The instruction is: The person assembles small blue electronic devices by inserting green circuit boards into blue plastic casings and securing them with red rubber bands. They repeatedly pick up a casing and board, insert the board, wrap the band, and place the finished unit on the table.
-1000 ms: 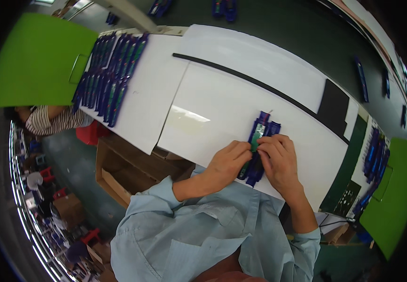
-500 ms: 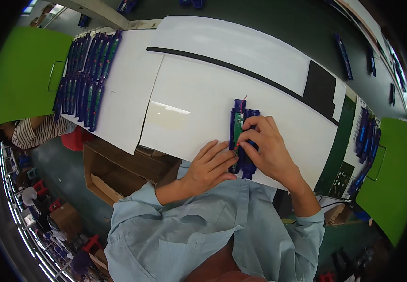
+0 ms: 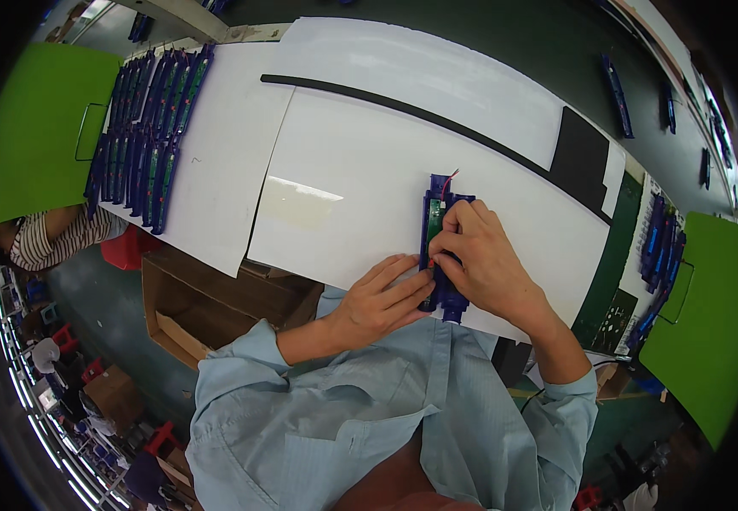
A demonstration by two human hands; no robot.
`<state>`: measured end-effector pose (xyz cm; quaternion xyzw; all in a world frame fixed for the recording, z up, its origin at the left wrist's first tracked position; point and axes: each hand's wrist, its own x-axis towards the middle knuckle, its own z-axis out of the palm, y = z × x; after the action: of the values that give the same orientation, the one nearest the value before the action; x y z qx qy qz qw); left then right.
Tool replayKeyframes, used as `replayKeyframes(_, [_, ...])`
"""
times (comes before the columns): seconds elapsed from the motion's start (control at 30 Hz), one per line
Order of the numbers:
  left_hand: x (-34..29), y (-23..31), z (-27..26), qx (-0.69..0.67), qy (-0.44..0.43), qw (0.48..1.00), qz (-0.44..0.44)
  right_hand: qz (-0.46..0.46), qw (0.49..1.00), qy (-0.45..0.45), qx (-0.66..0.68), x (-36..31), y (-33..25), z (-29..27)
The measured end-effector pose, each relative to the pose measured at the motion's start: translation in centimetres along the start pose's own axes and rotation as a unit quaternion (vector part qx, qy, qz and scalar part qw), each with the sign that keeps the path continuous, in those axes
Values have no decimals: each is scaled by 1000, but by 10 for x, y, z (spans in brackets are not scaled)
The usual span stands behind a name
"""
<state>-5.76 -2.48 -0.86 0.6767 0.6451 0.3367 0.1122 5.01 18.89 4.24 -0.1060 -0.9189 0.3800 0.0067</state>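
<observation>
A long dark blue plastic housing [image 3: 427,200] stands lengthwise before me on the white table, a narrow green circuit board [image 3: 435,217] inside it. Thin red wire [image 3: 450,180] sticks up at its far end. Close along its right side lies a second blue plastic piece [image 3: 452,307], partly covered by my right hand. My left hand [image 3: 382,298] has its fingers stretched out, their tips on the housing's near left part. Above the board, my right hand [image 3: 480,260] is closed in a pinch; what its fingertips hold, if anything, is hidden.
Rows of similar blue housings [image 3: 152,136] with boards lie at the far left, more blue housings [image 3: 658,247] at the right. A black strip [image 3: 420,117] crosses the table beyond my hands. Green panels [image 3: 37,136] flank both sides. An open cardboard box [image 3: 216,298] stands below left.
My right hand's fingers have drawn into a tighter pinch over the board. The housing and second piece sit slightly further right in view, and the left hand stays on the housing.
</observation>
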Motion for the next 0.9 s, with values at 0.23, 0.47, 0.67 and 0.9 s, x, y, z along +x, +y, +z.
replayKeyframes(0.23, [3,-1,-2,-3,7,1000,1,-67,998,-8,0,-2,4,5])
replayKeyframes(0.47, [6,-2,5,6,17,1000,11,-121,992,-5,-23,-7,9,3])
replayKeyframes(0.67, [-8,-8,18,-39,66,995,68,66,993,79,-63,-39,-14,-6])
replayKeyframes(0.9, [-3,14,17,-1,50,996,73,151,988,-43,9,-95,-37,18])
